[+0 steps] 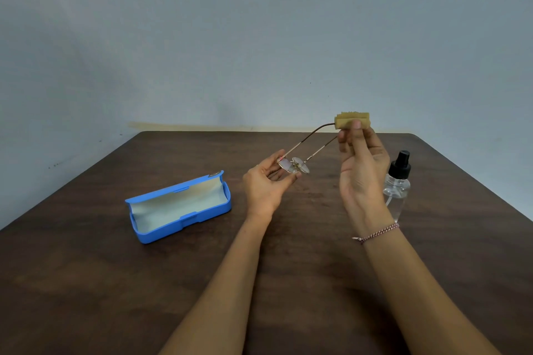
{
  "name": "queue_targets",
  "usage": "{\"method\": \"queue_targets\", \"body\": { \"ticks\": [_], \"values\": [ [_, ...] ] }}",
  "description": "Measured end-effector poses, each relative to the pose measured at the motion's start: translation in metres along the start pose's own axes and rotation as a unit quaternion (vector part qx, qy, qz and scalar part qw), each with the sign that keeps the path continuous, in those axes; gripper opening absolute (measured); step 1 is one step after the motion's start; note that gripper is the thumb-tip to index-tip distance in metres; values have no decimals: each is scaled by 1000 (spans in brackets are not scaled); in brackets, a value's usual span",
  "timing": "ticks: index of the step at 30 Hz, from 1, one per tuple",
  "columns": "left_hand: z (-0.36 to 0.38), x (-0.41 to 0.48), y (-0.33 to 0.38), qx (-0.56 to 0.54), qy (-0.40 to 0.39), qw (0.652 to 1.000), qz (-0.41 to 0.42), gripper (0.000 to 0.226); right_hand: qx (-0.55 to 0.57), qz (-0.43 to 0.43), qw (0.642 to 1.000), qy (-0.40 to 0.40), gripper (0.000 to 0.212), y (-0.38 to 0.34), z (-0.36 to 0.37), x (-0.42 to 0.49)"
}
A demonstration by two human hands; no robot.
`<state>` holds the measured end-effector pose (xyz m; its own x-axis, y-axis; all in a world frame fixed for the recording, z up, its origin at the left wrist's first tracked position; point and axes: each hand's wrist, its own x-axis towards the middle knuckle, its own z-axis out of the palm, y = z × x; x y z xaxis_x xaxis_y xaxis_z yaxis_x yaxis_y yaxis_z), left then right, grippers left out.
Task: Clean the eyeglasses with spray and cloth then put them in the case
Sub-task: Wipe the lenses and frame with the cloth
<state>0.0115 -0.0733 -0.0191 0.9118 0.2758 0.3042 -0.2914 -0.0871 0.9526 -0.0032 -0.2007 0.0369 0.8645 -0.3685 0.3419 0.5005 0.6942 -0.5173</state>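
Note:
My left hand (pixel 266 184) holds the gold-rimmed eyeglasses (pixel 294 165) by the lens frame above the table, with the temples pointing away to the upper right. My right hand (pixel 362 164) pinches a folded yellow cloth (pixel 351 119) around the tip of one temple arm. The blue case (pixel 178 207) lies open on the table to the left, its pale lining showing and nothing inside. A clear spray bottle (pixel 397 184) with a black nozzle stands upright just right of my right hand.
The dark wooden table (pixel 86 282) runs to a grey wall behind. Its far edge lies just beyond the raised cloth, and its right edge slants down past the bottle.

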Motion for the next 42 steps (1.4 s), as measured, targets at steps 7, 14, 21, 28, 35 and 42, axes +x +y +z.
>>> {"method": "queue_targets", "body": {
  "ticks": [7,14,21,28,35,42],
  "values": [
    [-4,6,-4,-10,19,1000,-4,61,46,36,998,9,10,4,0,0],
    [-6,8,-6,-7,20,1000,-8,60,81,76,994,-1,9,5,0,-2],
    [-8,10,-7,1,26,1000,-8,60,124,90,988,20,12,6,-3,0],
    [-9,13,-9,3,40,999,3,58,35,110,993,19,12,11,-9,2],
    [-10,14,-8,6,55,998,9,58,-338,185,913,-136,8,12,-18,8],
    [-12,19,-14,-2,77,997,-1,59,-503,365,721,-307,25,5,-25,4]
  ]
}}
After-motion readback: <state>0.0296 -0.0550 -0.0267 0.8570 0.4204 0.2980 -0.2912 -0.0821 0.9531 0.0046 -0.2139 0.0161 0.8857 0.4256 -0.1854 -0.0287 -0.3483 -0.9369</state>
